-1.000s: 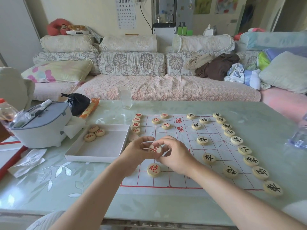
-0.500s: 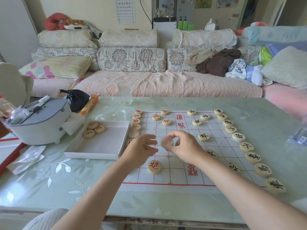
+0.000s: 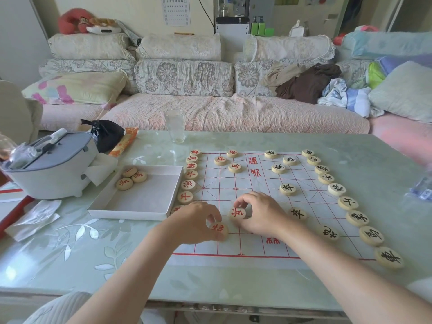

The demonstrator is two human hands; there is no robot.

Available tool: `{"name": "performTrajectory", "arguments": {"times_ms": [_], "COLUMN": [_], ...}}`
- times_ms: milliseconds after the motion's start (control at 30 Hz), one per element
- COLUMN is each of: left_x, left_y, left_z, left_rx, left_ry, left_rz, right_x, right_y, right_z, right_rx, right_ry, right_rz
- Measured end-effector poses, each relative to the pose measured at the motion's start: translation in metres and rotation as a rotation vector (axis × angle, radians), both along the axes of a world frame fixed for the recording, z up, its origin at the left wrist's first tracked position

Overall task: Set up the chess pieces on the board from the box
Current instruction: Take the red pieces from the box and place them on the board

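A white paper board [image 3: 252, 197] with red lines lies on the table. Red-lettered wooden discs line its left edge and black-lettered discs its right edge. My right hand [image 3: 259, 213] pinches a red-lettered piece [image 3: 237, 213] that rests on the board near its middle. My left hand [image 3: 196, 222] grips another red-lettered piece [image 3: 219, 228] just left of it, on the board. The white box [image 3: 140, 195] sits left of the board, with three red-lettered pieces [image 3: 131, 177] in its far corner.
A grey-lidded white appliance [image 3: 49, 169] stands at the far left, with a black bag [image 3: 105, 134] and a snack packet behind the box. An empty glass [image 3: 174, 126] stands beyond the board. A plastic bottle [image 3: 422, 190] lies at the right edge. A sofa runs behind the table.
Both hands held one piece together above the board a second ago. The right hand has set it down on the board, and the left hand has dropped onto the piece beside it.
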State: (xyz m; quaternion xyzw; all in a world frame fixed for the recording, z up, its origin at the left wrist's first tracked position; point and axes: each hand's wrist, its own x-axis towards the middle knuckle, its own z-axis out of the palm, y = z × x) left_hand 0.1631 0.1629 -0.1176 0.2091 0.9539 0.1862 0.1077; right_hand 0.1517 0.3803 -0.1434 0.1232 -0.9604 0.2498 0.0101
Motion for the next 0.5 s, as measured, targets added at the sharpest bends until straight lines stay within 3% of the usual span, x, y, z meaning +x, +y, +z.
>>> {"name": "performTrajectory", "arguments": {"times_ms": [100, 233, 500], "left_x": [-0.001, -0.009, -0.054], "left_y": [-0.001, -0.006, -0.082], "left_z": [0.001, 0.002, 0.012], "left_rx": [-0.007, 0.078, 0.074], "left_ry": [0.001, 0.136, 0.234], "left_rz": [-0.002, 0.108, 0.435], "right_x": [0.002, 0.004, -0.032], "right_y": [-0.001, -0.005, -0.078], "right_z": [0.005, 0.013, 0.032], "right_rx": [0.06, 0.106, -0.017], "right_ry": [0.005, 0.029, 0.012], "right_rz": [0.019, 0.033, 0.137]}}
